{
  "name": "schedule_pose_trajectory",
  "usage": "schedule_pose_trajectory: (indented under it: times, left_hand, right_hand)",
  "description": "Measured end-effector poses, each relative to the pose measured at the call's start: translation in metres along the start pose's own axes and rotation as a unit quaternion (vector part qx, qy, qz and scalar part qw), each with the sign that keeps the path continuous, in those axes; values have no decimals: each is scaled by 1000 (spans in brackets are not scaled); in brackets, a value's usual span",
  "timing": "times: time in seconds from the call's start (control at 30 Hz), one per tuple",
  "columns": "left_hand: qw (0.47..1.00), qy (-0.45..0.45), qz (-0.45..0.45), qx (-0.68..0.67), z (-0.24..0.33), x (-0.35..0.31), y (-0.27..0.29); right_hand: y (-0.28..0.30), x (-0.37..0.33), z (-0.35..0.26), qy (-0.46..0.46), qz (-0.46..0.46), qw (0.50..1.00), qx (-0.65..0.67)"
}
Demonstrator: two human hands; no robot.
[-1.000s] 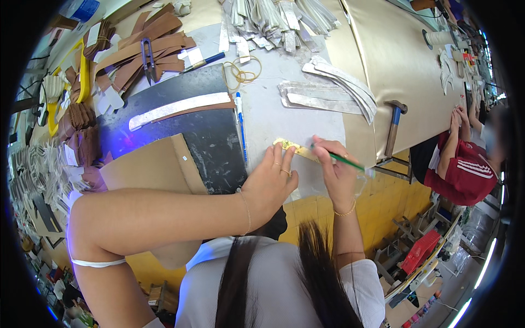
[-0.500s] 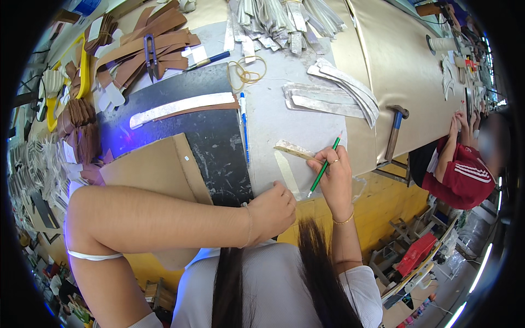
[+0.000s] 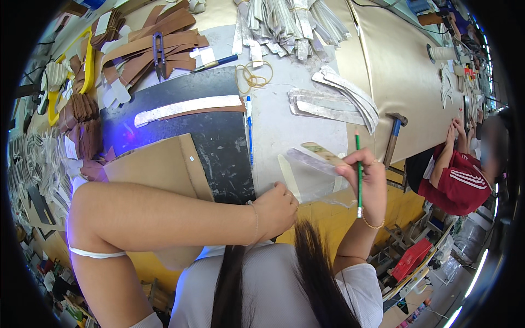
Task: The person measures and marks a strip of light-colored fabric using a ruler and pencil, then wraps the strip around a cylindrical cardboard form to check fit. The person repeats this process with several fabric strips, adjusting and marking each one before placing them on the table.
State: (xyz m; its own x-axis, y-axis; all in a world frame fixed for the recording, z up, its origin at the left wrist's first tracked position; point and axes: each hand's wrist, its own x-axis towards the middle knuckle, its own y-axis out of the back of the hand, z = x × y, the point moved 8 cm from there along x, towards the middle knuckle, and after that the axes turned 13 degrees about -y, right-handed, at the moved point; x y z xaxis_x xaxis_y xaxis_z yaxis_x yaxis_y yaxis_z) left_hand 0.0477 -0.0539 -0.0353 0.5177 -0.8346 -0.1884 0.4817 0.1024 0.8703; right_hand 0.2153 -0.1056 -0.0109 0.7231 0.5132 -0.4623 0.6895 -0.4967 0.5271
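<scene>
My right hand (image 3: 373, 175) is closed round a green pencil (image 3: 359, 143), which stands nearly upright across the fingers. Its thumb and fingertips also pinch a narrow tan strip with greenish marks (image 3: 321, 152). A greyish strip (image 3: 310, 162) shows just under the tan one; whether the hand grips it too is unclear. My left hand (image 3: 275, 212) rests by the table's near edge, fingers curled in, and what they hold, if anything, is hidden. A pale cream strip (image 3: 288, 175) lies on the grey sheet beside it.
Curved whitish strips (image 3: 333, 104) lie farther off, with a hammer (image 3: 395, 136) to their right. A blue pen (image 3: 249, 128) borders the black board (image 3: 219, 147), which carries a white strip (image 3: 188, 106) and cardboard (image 3: 158, 164). Thread snips (image 3: 158, 54) sit on brown strips. Another person (image 3: 456, 180) works at right.
My right hand has shifted right and lifted the tan strip, showing the greyish strip beneath it. The pencil has turned from slanted to nearly upright. My left hand stays almost still.
</scene>
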Motion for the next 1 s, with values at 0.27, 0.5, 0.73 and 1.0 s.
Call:
schedule_pose_trajectory:
  times: [0.27,0.5,0.73,1.0]
  left_hand:
    - [999,-7,49,21,-1,-1,1]
    - [999,-3,50,18,-5,0,2]
    - [995,24,85,37,-7,-4,4]
    - [995,59,24,79,6,-22,38]
  right_hand:
    - [43,20,-34,91,110,990,1]
    - [63,110,-27,85,157,978,-105]
    - [54,88,-32,44,183,977,-101]
    - [5,39,-19,116,132,979,-103]
